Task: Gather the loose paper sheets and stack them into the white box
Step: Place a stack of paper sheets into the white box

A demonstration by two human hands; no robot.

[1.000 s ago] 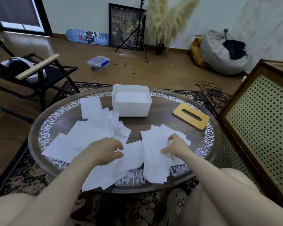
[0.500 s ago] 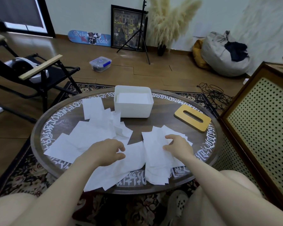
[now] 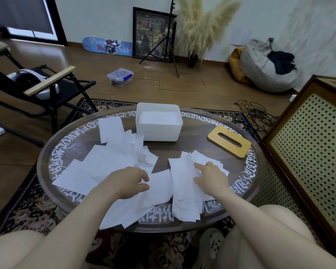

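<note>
While both hands are over the near part of the table [image 3: 184, 140], the box [image 3: 159, 128] stands at the far side, straight ahead and a little nearer to the right hand [image 3: 211, 176]. That hand rests on the right pile [image 3: 184, 183], fingers spread and fairly straight; I cannot tell whether they pinch a sheet. This pile runs long from the near table edge toward the box. The left hand [image 3: 129, 181] has loosely curled fingers over the left sheets [image 3: 109, 164]; whether it holds one I cannot tell. I judge the right pile goes first: it needs only a short forward lift. Some sheets lie already in the box.
</note>
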